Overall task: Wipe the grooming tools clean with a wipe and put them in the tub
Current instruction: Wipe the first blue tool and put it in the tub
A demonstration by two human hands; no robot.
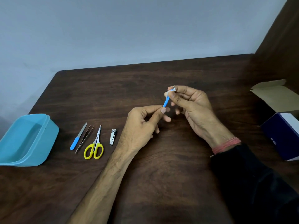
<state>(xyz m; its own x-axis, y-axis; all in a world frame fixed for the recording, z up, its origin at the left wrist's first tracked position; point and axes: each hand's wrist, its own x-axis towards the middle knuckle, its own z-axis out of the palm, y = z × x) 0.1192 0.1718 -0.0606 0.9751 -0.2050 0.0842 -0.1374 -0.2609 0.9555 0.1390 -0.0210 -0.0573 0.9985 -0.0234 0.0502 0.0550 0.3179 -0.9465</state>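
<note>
My left hand (145, 120) pinches the lower end of a small blue-handled tool (166, 101) held above the table's middle. My right hand (191, 102) pinches a small white wipe (170, 91) around the tool's upper part; a metal tip pokes out above my fingers. On the table to the left lie a blue-handled nail file (77, 137), tweezers (85, 138), yellow-handled scissors (95, 145) and a nail clipper (113, 137). The light blue tub (48, 126) stands open at the far left, with nothing visible inside.
An open cardboard box (273, 92) and a blue-and-white box (281, 135) stand at the right edge of the dark wooden table (161, 175). A pale wall rises behind the table.
</note>
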